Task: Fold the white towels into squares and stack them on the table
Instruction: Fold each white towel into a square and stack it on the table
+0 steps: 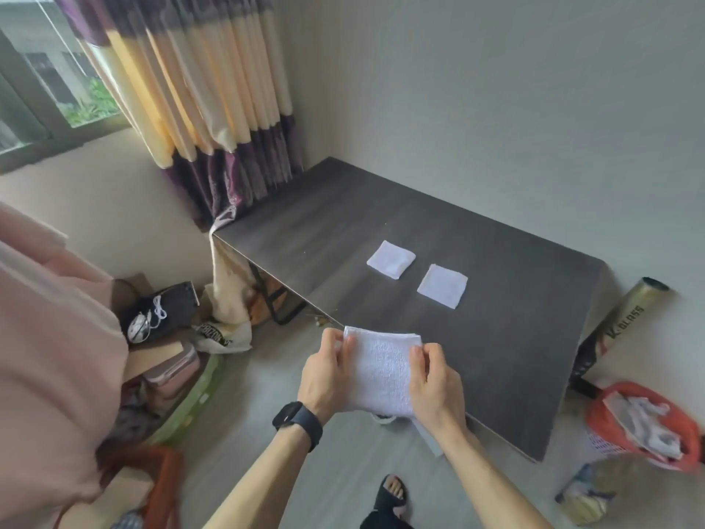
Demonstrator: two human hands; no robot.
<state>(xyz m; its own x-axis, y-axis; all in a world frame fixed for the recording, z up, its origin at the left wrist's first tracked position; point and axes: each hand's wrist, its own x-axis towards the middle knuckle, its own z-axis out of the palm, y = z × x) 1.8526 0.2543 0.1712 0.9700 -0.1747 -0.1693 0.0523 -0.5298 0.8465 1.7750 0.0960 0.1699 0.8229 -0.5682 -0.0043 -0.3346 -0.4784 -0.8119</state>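
Pinching towel [381,370] corners with fingers of left hand [324,372], right hand [435,379]; orange basket [625,387] holds crumpled towels [644,421].

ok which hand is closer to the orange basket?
Right. The right hand pinches the towel on the side facing the orange basket; the left hand holds the towel's opposite edge, farther from it.
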